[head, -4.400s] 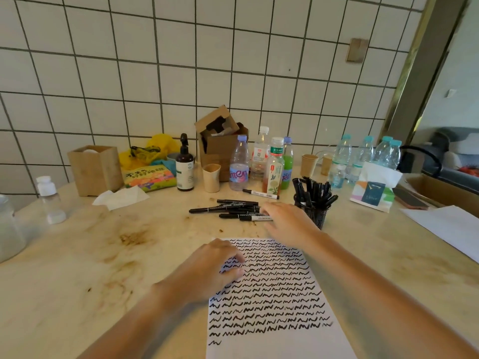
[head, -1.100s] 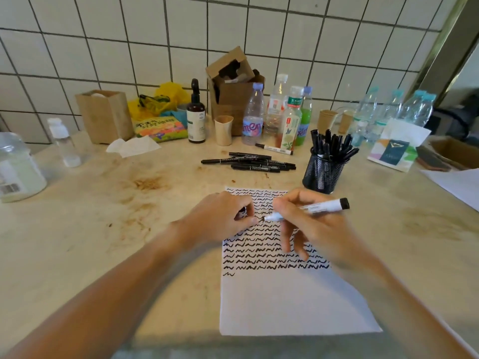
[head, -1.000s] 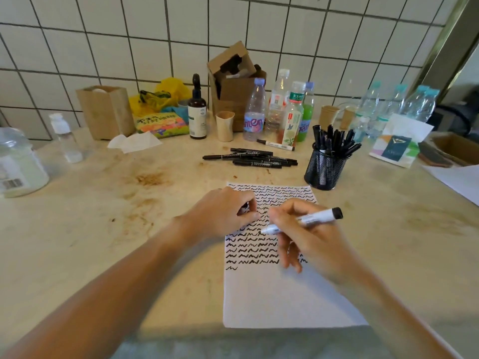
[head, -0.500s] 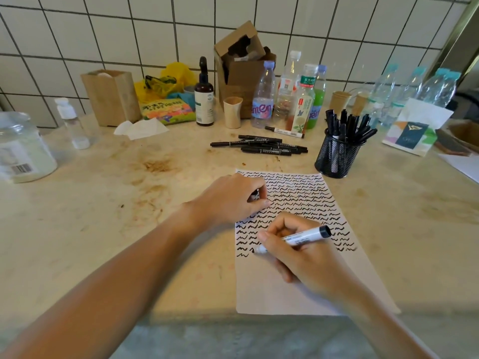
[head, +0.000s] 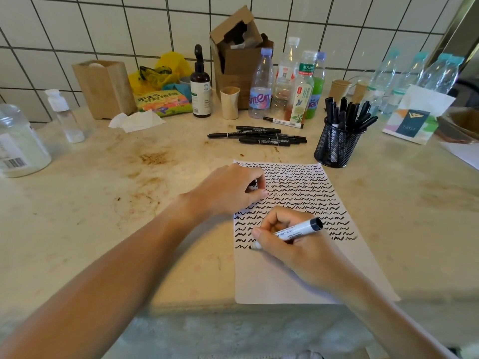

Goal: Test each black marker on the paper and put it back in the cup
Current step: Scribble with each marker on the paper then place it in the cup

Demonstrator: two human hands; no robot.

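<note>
The white-barrelled marker sits pinched in the right hand, its tip touching the paper just beyond that grip, at the last squiggle row. Left of it, the left hand curls round a small black cap. Farther out on the desk stand the mesh cup and loose markers.

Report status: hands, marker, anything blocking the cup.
Right hand grips white marker, tip on paper. Left hand pinches black cap over paper. Mesh cup unobstructed, nearly full.
</note>
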